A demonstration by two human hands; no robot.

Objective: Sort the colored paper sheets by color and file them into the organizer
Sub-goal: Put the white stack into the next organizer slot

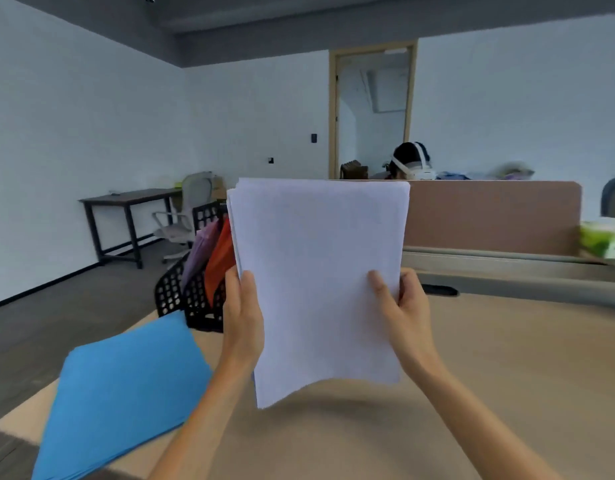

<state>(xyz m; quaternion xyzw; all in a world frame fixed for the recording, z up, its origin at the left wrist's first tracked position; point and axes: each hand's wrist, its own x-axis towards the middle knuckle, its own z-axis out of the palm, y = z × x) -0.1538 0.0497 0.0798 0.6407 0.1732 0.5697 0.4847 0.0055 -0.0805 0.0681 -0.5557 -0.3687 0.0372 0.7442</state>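
We held the white stack [316,278] upright over the middle of the table [489,375], its lower edge sagging a little and seeming to hang clear of the tabletop. Our left hand [242,317] gripped the stack's left edge, thumb on the near face and fingers behind. Our right hand [408,313] clasped the right edge in the same way. The black mesh organizer [195,308] stood at the table's far left edge, behind our left hand and partly hidden by the stack. It held purple sheets [202,251] in one slot and orange sheets [221,258] in the next slot to the right, both standing on end and leaning left. We could not tell what any further slots held, as the stack covered them. The blue stack [126,393] lay flat along the table's left edge, toward the near left corner, its far corner just beside the organizer's base. A green packet [603,240] sat at the far right edge.
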